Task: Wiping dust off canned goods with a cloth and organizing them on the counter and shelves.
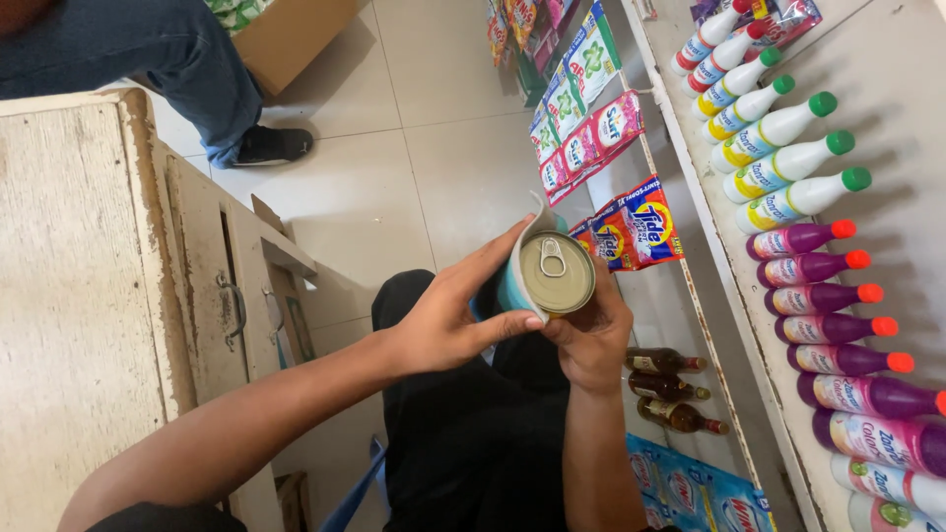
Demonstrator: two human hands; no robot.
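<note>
Tin can (554, 273) with a ring-pull lid and a pale blue label is held in mid-air above the lap, its lid turned up toward the camera. The left hand (448, 315) is clamped on the can's left side, the thumb laid along the lower rim and the fingers (498, 254) stretched up past the label, whose top edge is seen peeling away from the can. The right hand (591, 340) is closed around the can from beneath and to the right, most of its fingers being hidden behind the can.

Right of the can, hanging strips of detergent sachets (631, 227) are seen, just beside it. Farther right of the can a white shelf (719, 246) is lined with lying bottles: white ones with green caps (788, 163) above, purple ones with orange caps (823, 296) below. Below and right of the can, three brown bottles (670, 386) lie on a lower level. Well left of the can, a worn white wooden counter (69, 296) with a metal handle is seen. Above and far left of the can, another person's leg in jeans and a dark shoe (271, 146) rest on the tiled floor (394, 148).
</note>
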